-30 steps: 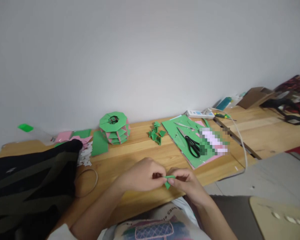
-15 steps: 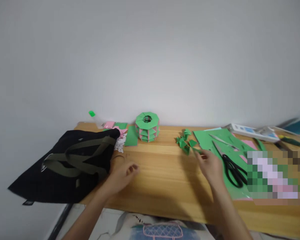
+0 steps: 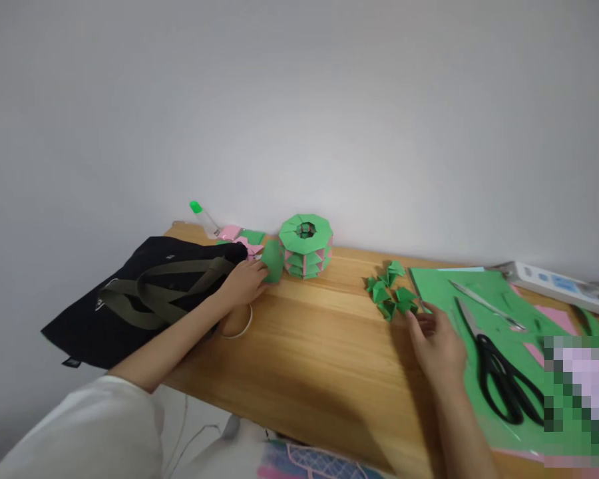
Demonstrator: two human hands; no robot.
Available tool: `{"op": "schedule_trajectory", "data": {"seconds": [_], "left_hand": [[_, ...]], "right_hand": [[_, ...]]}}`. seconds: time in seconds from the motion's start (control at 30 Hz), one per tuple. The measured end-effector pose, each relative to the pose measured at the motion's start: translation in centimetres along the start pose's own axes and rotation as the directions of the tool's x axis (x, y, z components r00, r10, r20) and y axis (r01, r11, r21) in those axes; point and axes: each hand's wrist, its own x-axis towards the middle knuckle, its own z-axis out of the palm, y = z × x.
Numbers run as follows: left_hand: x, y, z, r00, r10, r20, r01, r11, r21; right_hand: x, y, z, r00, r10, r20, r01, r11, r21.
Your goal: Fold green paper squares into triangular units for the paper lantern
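My left hand [image 3: 245,281] reaches over the right edge of a black bag [image 3: 130,299], its fingers closed on the edge of a green paper sheet [image 3: 273,261]. That sheet is partly lifted. Just right of it stands a green and pink folded-paper ring [image 3: 307,246]. At the right, my right hand [image 3: 432,326] is beside a cluster of small folded green paper pieces [image 3: 390,291]; its fingers are curled near the closest piece, and whether they grip it is unclear.
Black-handled scissors [image 3: 499,372] and a pointed tool [image 3: 484,303] lie on green sheets [image 3: 444,286] at the right. Behind them is a white power strip [image 3: 554,283]. A green-capped bottle [image 3: 203,216] leans at the back left. A white loop [image 3: 249,322] lies beside the bag.
My left hand has moved forward onto the green sheet, which is now tilted up. My right hand stays by the folded green pieces. The view has shifted, bringing the table objects closer.
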Motion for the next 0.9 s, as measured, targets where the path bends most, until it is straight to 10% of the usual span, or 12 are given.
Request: {"op": "schedule_trajectory", "data": {"seconds": [0.5,0.9], "left_hand": [[3.3,-2.0,1.2,0.921,0.318,0.227,-0.373,0.886,0.274],[1.5,-0.7,1.4,0.911,0.407,0.064,-0.404,0.85,0.339]], "right_hand": [[-0.5,-0.7,-0.4,0.972,-0.062,-0.229,0.103,0.979,0.174],[-0.6,-0.5,-0.2,0.954,-0.114,-0.278,0.155,0.979,0.132]]}}
